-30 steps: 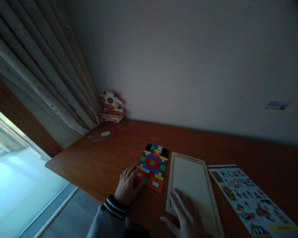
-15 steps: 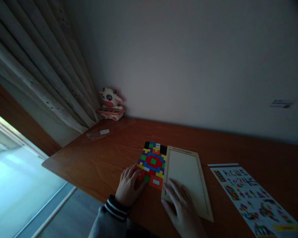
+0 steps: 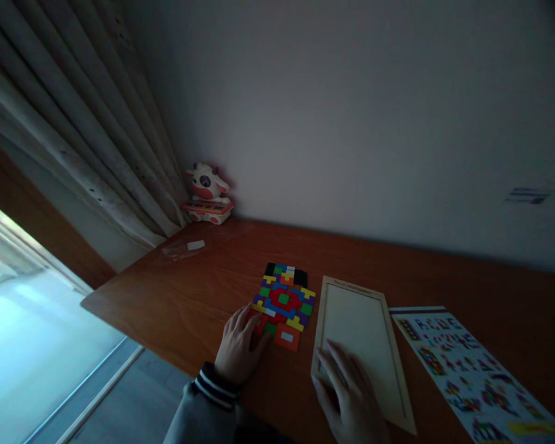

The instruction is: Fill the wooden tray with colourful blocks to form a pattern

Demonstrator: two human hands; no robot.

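Dim room, glossy wooden surface (image 3: 189, 296). Left hand (image 3: 240, 348) rests flat, fingers spread, on the multicoloured block mosaic (image 3: 284, 302); right hand (image 3: 349, 401), blurred, lies flat on the pale rectangular tray (image 3: 361, 327).

place: home room | cues: curtain (image 3: 87, 154), cow toy (image 3: 207, 192), wooden desk (image 3: 203, 290), block puzzle (image 3: 284, 303)

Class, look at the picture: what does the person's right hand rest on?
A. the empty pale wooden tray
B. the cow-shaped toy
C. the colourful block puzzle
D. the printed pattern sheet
A: the right hand lies flat on the near end of the empty pale wooden tray, while the left hand touches the colourful block puzzle beside it.
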